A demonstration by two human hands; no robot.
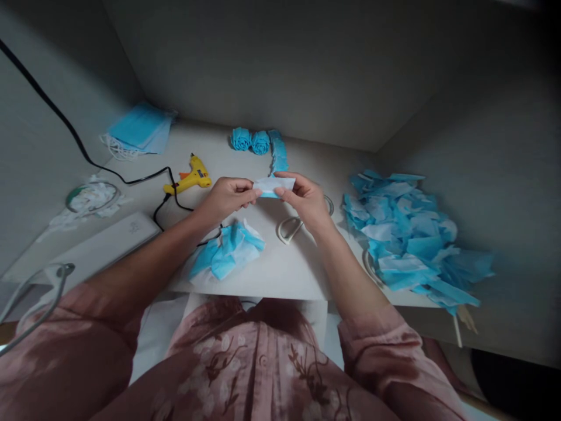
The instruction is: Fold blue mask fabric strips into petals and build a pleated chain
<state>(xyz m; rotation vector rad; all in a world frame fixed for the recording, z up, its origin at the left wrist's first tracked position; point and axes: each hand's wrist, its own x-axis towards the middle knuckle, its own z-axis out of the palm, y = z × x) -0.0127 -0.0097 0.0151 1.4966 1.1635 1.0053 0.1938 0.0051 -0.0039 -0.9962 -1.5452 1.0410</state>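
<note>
Between my two hands is a small piece of mask fabric (274, 185), white with a blue lower edge. My left hand (231, 194) pinches its left end with thumb and fingers. The right end is pinched by my right hand (303, 197). Just beyond the hands, a blue fabric strip (277, 151) lies beside two rolled blue fabric roses (249, 141). Under my right hand rest scissors (290, 229), partly hidden by it. Crumpled blue and white fabric pieces (230, 248) lie on the table near my left forearm.
A yellow glue gun (193, 175) with a black cord lies left of my hands. Stacked blue masks (139, 130) sit at the back left. White scraps (93, 197) and a white power strip (107, 245) are at left. A large heap of cut fabric (407, 234) covers the right side.
</note>
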